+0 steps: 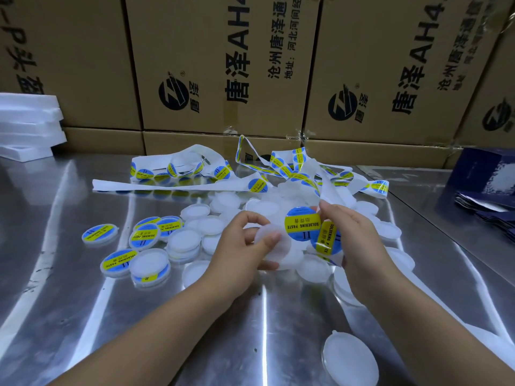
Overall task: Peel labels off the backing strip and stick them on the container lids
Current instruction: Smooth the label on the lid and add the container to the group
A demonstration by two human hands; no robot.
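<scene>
Head view, the only view:
left hand (245, 240): fingers curled round a blank lid (271, 243), thumb on the near rim; lifted clear of the pile and tilted flat side toward the other hand, likely so the top is ready for sticking.
right hand (359, 238): thumb and forefinger pinch the peeled label (302, 224) by its right edge only, which keeps the glue side off the skin. The lower fingers are curled and seem to trap the strip against the palm, but that part is half hidden.
peeled label: round, blue and yellow, reads SOLDERING PASTE; overlaps the upper right rim of the blank lid. Cannot tell if it is stuck down yet.
backing strip (328, 190): rises from the right hand, then lies in loose loops across the far table; next label on the strip (327, 240) sits just below the pinch, so the supply is close.
labelled lids (145, 235): grouped left of the hands, apart from the blanks, so done work is sorted out.
blank lids pile (184, 240): under and around both hands, within reach; many are unlabelled, so the task looks early.
stray lid (349, 358): near edge, alone.
steel table (83, 302): carries all of it.
cardboard boxes (223, 65): stacked behind.
</scene>
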